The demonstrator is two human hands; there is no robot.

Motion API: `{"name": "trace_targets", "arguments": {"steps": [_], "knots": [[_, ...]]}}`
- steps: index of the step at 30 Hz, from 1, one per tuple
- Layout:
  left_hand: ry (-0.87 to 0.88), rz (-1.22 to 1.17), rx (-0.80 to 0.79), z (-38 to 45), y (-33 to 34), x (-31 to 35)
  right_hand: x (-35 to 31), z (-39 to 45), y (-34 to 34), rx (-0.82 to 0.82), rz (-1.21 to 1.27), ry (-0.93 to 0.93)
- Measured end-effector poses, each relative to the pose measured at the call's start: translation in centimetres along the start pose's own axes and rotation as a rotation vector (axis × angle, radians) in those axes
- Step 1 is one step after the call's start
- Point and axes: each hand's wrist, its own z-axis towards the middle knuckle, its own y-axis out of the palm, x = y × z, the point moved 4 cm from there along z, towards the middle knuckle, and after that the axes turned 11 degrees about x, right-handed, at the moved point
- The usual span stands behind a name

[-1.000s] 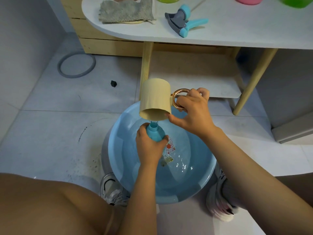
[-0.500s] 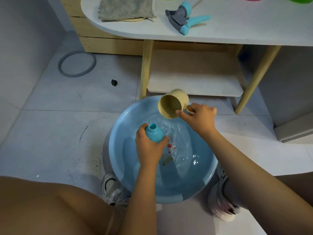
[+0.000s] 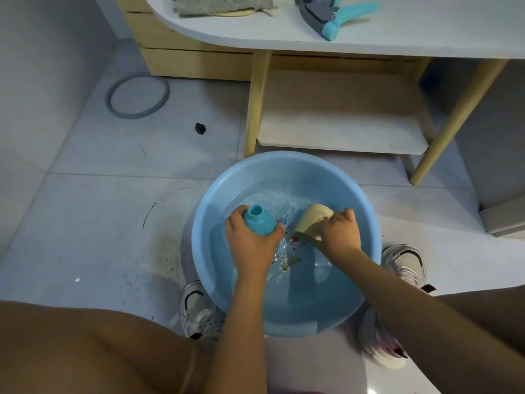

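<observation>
Over the blue basin (image 3: 284, 159) on the floor, my left hand (image 3: 251, 245) grips the teal bottle (image 3: 260, 221) — fingers (image 3: 234, 220) curled round its body, open neck up, just above the water (image 3: 312, 282). My right hand (image 3: 339, 236) clamps the beige cup (image 3: 312, 220) by its handle (hidden under my grip) — tilted, mouth down at the water, just beside the bottle.

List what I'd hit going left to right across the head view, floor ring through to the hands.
Grey ring → small black block → blue bottle, gripped by the left hand → beige cup, held by the right hand. The blue basin spans both hands, so it is left out.
</observation>
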Motion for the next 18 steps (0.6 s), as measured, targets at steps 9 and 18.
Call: {"name": "trace_targets", "arguments": {"steps": [9,18], "knots": [[-0.006,0.013,0.0,0.0,-0.2,-0.2,2.2,1.3,-1.5,-0.243,0.547,0.35],[0.013,0.037,-0.032,-0.1,0.1,-0.1,4.4,1.5,-4.5,-0.178,1.345,0.534]]}}
